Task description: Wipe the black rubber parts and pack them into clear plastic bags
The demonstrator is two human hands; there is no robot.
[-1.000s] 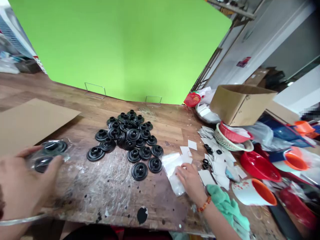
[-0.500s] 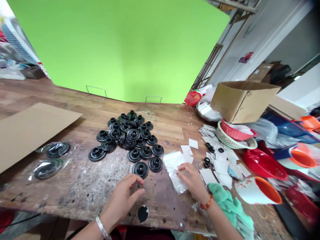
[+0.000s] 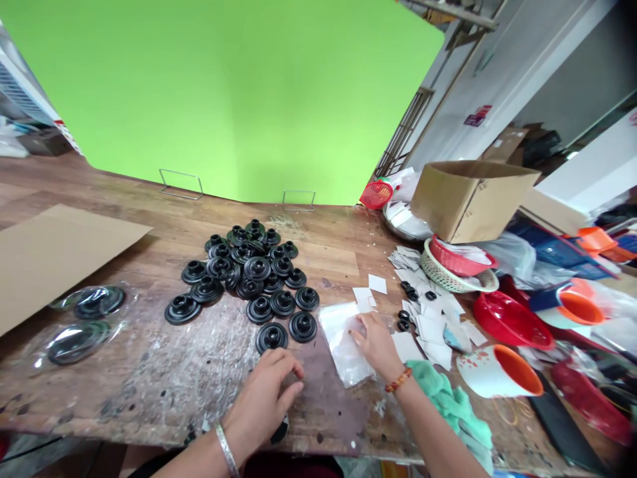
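My left hand [image 3: 266, 395] rests on the wooden table [image 3: 149, 378], fingers loosely curled and empty, just in front of the nearest black round part [image 3: 271, 337]. A pile of several black round parts [image 3: 249, 279] lies behind it. My right hand [image 3: 375, 342] presses its fingertips on a stack of clear plastic bags [image 3: 343, 342]. Two bagged black parts [image 3: 82, 322] lie at the far left.
A cardboard sheet [image 3: 54, 249] lies at the left. White paper squares [image 3: 428, 325] and small black pieces [image 3: 405, 318] are scattered right of the bags. A white and orange cup [image 3: 500, 372], red bowls [image 3: 512, 322], baskets [image 3: 455, 272] and a cardboard box [image 3: 470, 196] crowd the right. A green cloth [image 3: 448, 405] lies under my right forearm.
My left hand let go of the bagged parts at the left and came to the middle, beside the nearest black part. My right hand stayed on the bags.
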